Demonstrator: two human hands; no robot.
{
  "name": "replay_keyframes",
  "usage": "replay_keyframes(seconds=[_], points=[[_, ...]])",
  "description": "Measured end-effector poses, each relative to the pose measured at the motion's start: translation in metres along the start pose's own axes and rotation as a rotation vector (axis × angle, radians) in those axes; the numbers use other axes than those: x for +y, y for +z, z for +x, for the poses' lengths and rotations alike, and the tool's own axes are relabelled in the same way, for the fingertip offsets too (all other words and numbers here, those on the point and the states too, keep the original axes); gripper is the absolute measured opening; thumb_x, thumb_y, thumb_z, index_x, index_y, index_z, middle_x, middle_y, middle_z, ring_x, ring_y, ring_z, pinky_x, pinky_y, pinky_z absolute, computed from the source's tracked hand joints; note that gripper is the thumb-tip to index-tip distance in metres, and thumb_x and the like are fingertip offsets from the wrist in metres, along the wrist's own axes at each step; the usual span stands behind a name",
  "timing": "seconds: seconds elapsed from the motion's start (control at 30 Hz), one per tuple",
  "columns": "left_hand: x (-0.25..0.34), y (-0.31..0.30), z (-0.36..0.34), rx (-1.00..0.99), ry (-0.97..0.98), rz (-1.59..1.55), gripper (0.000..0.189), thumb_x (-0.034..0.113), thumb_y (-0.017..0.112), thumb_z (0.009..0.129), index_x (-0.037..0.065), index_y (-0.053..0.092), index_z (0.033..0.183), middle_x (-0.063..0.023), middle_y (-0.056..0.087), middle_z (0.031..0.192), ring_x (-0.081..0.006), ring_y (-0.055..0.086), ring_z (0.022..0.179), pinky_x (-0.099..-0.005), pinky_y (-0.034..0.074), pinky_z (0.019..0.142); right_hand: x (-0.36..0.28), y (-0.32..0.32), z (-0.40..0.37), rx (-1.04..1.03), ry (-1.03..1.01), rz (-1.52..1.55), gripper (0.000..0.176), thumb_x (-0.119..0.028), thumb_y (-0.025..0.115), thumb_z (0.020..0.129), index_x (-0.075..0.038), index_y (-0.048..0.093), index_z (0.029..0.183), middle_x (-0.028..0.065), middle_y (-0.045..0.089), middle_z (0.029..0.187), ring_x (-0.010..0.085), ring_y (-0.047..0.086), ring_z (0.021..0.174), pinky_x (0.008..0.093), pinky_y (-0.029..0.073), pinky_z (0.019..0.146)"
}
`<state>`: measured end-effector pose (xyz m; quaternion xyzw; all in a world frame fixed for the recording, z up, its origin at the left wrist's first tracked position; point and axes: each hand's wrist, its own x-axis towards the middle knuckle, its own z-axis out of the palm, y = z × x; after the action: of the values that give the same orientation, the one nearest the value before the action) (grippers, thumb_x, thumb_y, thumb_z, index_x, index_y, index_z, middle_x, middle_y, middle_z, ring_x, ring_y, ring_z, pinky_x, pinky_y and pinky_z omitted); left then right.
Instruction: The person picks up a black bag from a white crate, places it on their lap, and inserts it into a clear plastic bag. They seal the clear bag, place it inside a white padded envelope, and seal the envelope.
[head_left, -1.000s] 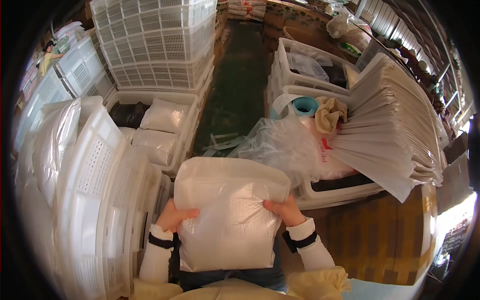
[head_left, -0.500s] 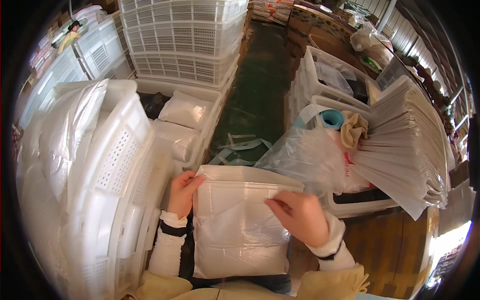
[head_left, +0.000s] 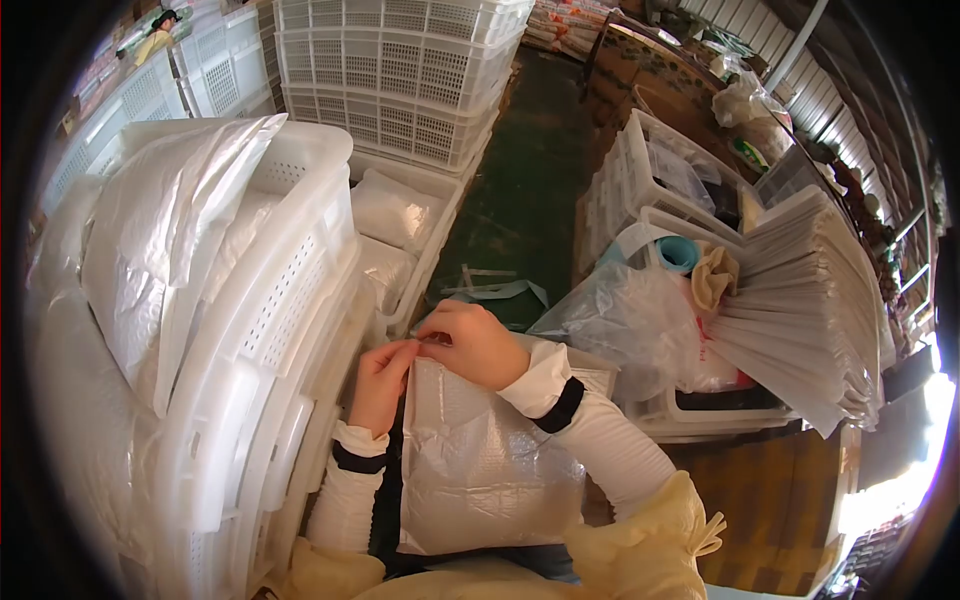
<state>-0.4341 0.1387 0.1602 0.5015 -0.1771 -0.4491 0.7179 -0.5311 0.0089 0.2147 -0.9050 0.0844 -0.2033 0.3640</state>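
A silvery foil bubble bag (head_left: pixel 490 470) lies over my lap, its top edge partly covered by my hands. At its upper left corner, my left hand (head_left: pixel 382 385) is closed, pinching the bag between thumb and fingers. My right hand (head_left: pixel 475 340) reaches across the bag to that same corner. Its fingers are curled and pinched together there, their tips touching or nearly touching my left fingertips. Whether a thin strip lies between the right fingertips is too small to tell.
On the left, stacked white crates (head_left: pixel 290 290) hold loose foil bags (head_left: pixel 190 220). Filled foil packages (head_left: pixel 395 210) sit in a crate behind. To the right are clear plastic bags (head_left: pixel 625 315), a blue roll (head_left: pixel 677 254) and a fanned stack of pale pouches (head_left: pixel 800 310). A person (head_left: pixel 155 40) stands far back left.
My right hand has moved left from the bag's right side to its upper left corner, meeting my left hand. The view has shifted slightly.
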Motion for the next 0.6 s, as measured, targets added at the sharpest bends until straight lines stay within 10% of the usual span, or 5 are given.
replay_keyframes(seconds=[0.37,0.6], points=[[-0.007,-0.001,0.001,-0.068,0.125,0.117,0.012,0.006,0.062,0.084,-0.001,0.064,0.093,-0.0015,0.063,0.082,-0.0066,0.055,0.073,-0.0196,0.042,0.067,0.003,0.004,-0.002,0.082,0.194,0.151,0.009,-0.004,0.061,0.075,0.004,0.059,0.081,0.0181,0.059,0.078,0.03,0.06,0.071,0.0346,0.046,0.063],[-0.003,-0.008,0.001,0.045,0.087,0.217,0.011,0.012,0.063,0.084,0.001,0.064,0.086,0.0028,0.058,0.073,-0.0051,0.049,0.065,-0.0193,0.037,0.059,-0.009,-0.082,-0.005,0.859,0.094,-0.312,0.007,-0.007,0.058,0.084,-0.002,0.054,0.081,0.0116,0.055,0.071,0.0206,0.055,0.063,0.0319,0.044,0.058]])
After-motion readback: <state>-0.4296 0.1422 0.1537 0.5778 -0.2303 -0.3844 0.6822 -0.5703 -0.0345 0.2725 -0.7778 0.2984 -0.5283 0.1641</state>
